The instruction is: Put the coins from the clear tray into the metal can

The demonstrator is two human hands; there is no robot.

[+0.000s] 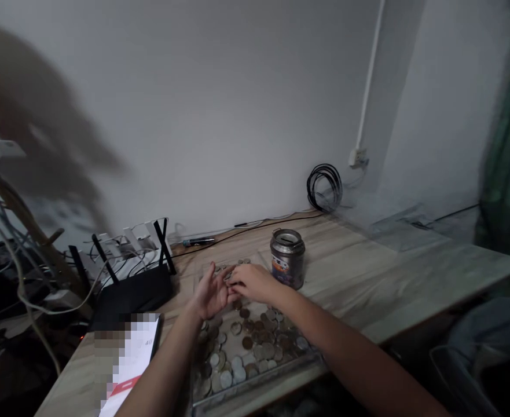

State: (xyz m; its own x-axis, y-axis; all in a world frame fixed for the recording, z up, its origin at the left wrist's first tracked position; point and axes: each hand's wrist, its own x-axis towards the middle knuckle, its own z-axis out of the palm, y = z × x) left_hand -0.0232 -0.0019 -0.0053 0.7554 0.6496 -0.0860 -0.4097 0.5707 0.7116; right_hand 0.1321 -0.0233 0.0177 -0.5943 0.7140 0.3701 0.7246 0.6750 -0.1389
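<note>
Tin: upright on the counter, long axis vert., slotted top up; just R of our R hand, farther from our L hand.
Nearer: R, w/ its forearm passing just our side of the tin.
Coins: loose in the clear tray, most btwn us & our hands, a few beyond.
L hand: palm up, fingers spread, above the tray.
R hand: back up, fingers bent, tips at the L fingers; we can't tell if they pinch a coin, nor if one lies in the L palm.
</note>
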